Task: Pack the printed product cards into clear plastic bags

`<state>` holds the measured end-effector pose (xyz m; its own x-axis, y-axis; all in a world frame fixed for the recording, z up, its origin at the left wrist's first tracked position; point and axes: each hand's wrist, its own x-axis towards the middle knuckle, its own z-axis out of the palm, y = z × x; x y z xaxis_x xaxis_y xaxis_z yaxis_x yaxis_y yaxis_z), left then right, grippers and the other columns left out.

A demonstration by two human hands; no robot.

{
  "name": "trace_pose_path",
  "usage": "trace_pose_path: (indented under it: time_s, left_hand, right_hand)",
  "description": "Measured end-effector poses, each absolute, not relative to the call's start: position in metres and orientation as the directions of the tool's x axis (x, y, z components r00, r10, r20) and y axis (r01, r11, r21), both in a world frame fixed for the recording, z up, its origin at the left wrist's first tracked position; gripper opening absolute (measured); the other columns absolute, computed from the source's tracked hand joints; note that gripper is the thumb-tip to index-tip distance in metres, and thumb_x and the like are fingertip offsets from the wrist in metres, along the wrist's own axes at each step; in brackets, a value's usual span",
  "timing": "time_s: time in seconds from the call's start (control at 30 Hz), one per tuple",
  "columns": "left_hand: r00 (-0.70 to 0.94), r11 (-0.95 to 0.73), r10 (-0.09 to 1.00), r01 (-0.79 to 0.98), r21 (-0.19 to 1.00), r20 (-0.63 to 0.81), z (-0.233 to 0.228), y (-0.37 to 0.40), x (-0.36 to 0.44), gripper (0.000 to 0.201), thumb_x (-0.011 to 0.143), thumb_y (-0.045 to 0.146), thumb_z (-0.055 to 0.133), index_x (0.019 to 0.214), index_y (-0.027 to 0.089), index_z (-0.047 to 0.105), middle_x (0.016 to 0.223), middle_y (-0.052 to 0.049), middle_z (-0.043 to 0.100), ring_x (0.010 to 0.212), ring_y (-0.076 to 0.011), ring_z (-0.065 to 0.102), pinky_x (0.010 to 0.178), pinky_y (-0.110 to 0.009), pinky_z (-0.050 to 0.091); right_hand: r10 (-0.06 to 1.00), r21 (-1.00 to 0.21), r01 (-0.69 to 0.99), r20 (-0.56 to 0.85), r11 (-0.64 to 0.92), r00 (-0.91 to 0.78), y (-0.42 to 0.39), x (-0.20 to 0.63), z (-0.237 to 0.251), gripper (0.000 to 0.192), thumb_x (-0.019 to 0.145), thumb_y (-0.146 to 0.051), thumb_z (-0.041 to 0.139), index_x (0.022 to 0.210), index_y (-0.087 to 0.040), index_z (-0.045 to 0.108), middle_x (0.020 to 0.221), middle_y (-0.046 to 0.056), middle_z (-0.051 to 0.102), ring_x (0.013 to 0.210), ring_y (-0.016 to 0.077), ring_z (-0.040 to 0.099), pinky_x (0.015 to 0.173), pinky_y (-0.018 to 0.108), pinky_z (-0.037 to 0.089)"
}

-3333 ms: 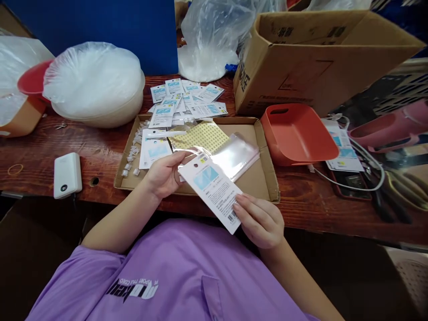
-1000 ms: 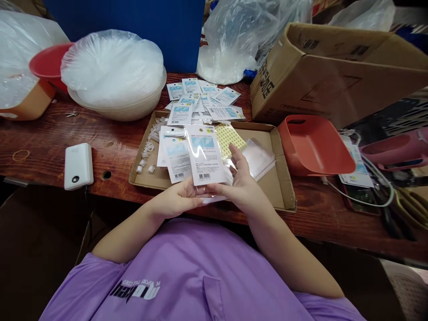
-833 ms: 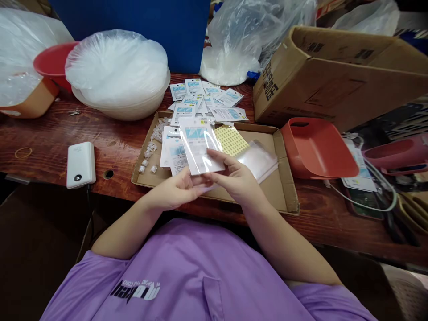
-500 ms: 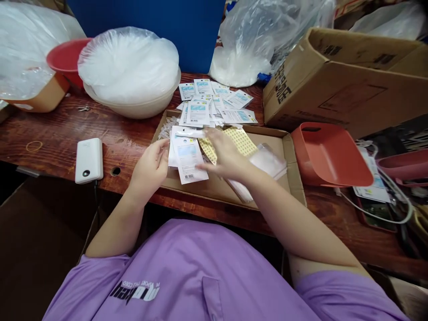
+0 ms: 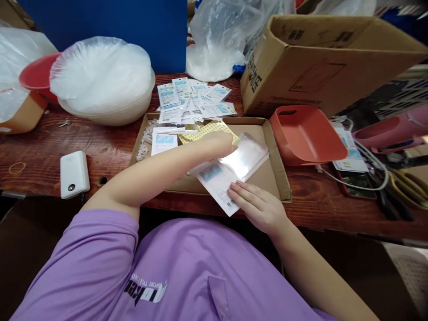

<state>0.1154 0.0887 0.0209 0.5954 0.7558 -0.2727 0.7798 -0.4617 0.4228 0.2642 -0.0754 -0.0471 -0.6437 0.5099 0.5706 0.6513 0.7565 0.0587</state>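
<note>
My right hand [image 5: 262, 207] grips the lower end of a white printed card [image 5: 219, 185], its fingers lying along the card's face and the thumb hidden. The card slants over the front edge of a shallow cardboard tray [image 5: 282, 180]. My left hand [image 5: 220, 145] reaches across to the right, at the near corner of a stack of clear plastic bags [image 5: 250, 154]; its fingers are mostly hidden. Beneath that hand lies a yellow sheet of small stickers [image 5: 214, 129]. Another printed card [image 5: 163, 141] rests at the tray's left, beside small translucent pieces [image 5: 143, 149].
Several packed cards [image 5: 190, 100] lie heaped behind the tray. A bagged white bowl [image 5: 107, 107] stands at left, near a white power bank [image 5: 74, 174]. To the right are an orange-red bin [image 5: 310, 138], a cardboard box [image 5: 317, 67], scissors [image 5: 408, 189] and a cable [image 5: 384, 178].
My left hand has crossed from the tray's left side to the plastic bags. My right hand has come back toward me and now holds the printed card, which has moved right. The view has shifted.
</note>
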Motion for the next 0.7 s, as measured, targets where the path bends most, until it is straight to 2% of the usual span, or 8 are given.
trace_pose_path:
  time_s: [0.1, 0.17, 0.23, 0.33, 0.47, 0.53, 0.63, 0.7]
  left_hand:
    - [0.515, -0.426, 0.753, 0.856, 0.293, -0.41, 0.005, 0.097, 0.153, 0.06, 0.067, 0.054, 0.069, 0.101, 0.005, 0.068, 0.108, -0.022, 0.065, 0.107, -0.0375, 0.056, 0.092, -0.041, 0.041]
    - [0.465, -0.389, 0.763, 0.885, 0.256, -0.448, -0.005, 0.103, 0.167, 0.069, 0.056, 0.054, 0.077, 0.103, 0.005, 0.068, 0.108, -0.022, 0.065, 0.107, -0.0393, 0.056, 0.091, -0.041, 0.042]
    - [0.456, -0.368, 0.773, 0.888, 0.275, -0.44, -0.01, 0.11, 0.173, 0.066, 0.052, 0.048, 0.081, 0.102, 0.007, 0.069, 0.105, -0.02, 0.066, 0.102, -0.0383, 0.058, 0.088, -0.04, 0.043]
    - [0.469, -0.362, 0.787, 0.877, 0.316, -0.4, -0.007, 0.118, 0.171, 0.047, 0.06, 0.037, 0.077, 0.097, 0.009, 0.069, 0.1, -0.017, 0.067, 0.095, -0.0351, 0.061, 0.082, -0.039, 0.044]
    - [0.529, -0.394, 0.804, 0.816, 0.424, -0.271, 0.006, 0.116, 0.154, 0.026, 0.073, 0.028, 0.064, 0.094, 0.013, 0.065, 0.095, -0.014, 0.067, 0.09, -0.0291, 0.062, 0.073, -0.034, 0.043]
    - [0.549, -0.369, 0.811, 0.75, 0.549, -0.204, 0.013, 0.11, 0.143, 0.016, 0.077, 0.025, 0.059, 0.09, 0.016, 0.062, 0.09, -0.011, 0.068, 0.084, -0.0256, 0.063, 0.071, -0.032, 0.043]
    - [0.501, -0.149, 0.847, 0.547, 0.824, -0.179, 0.021, 0.097, 0.126, 0.01, 0.079, 0.02, 0.055, 0.089, 0.018, 0.055, 0.088, -0.01, 0.069, 0.077, -0.0229, 0.065, 0.069, -0.032, 0.044]
    - [0.443, 0.052, 0.868, 0.365, 0.93, -0.222, 0.025, 0.087, 0.115, 0.014, 0.079, 0.018, 0.056, 0.092, 0.019, 0.052, 0.092, -0.01, 0.069, 0.076, -0.0213, 0.065, 0.069, -0.033, 0.045]
  right_hand:
    - [0.582, 0.031, 0.751, 0.612, 0.659, -0.536, -0.095, 0.288, -0.059, 0.036, 0.085, -0.001, 0.051, 0.119, -0.011, 0.058, 0.106, 0.014, 0.071, 0.103, 0.0238, 0.065, 0.088, 0.037, 0.054]
    - [0.608, 0.008, 0.802, 0.647, 0.598, -0.46, -0.101, 0.295, -0.063, 0.034, 0.083, 0.0, 0.054, 0.113, -0.013, 0.06, 0.101, 0.013, 0.072, 0.095, 0.0223, 0.068, 0.083, 0.035, 0.055]
    - [0.618, 0.005, 0.836, 0.671, 0.549, -0.41, -0.103, 0.299, -0.064, 0.03, 0.082, 0.0, 0.055, 0.108, -0.014, 0.061, 0.097, 0.011, 0.073, 0.09, 0.0209, 0.069, 0.078, 0.032, 0.055]
    - [0.619, 0.028, 0.86, 0.683, 0.509, -0.388, -0.105, 0.304, -0.061, 0.021, 0.084, -0.004, 0.055, 0.1, -0.017, 0.061, 0.091, 0.008, 0.074, 0.083, 0.019, 0.07, 0.072, 0.03, 0.053]
    - [0.621, 0.049, 0.878, 0.688, 0.475, -0.375, -0.108, 0.314, -0.057, 0.014, 0.084, -0.006, 0.056, 0.087, -0.019, 0.059, 0.079, 0.004, 0.073, 0.069, 0.0158, 0.068, 0.063, 0.028, 0.049]
    - [0.614, 0.054, 0.891, 0.705, 0.451, -0.354, -0.111, 0.317, -0.056, 0.014, 0.083, -0.005, 0.057, 0.086, -0.019, 0.059, 0.077, 0.004, 0.072, 0.065, 0.0155, 0.066, 0.061, 0.029, 0.048]
    - [0.533, 0.034, 0.894, 0.792, 0.447, -0.297, -0.116, 0.316, -0.053, 0.014, 0.08, -0.006, 0.06, 0.086, -0.019, 0.06, 0.079, 0.005, 0.072, 0.066, 0.0164, 0.067, 0.061, 0.029, 0.05]
    - [0.462, 0.006, 0.873, 0.846, 0.488, -0.265, -0.117, 0.31, -0.049, 0.011, 0.081, -0.009, 0.06, 0.085, -0.019, 0.062, 0.079, 0.005, 0.072, 0.068, 0.0165, 0.067, 0.062, 0.03, 0.052]
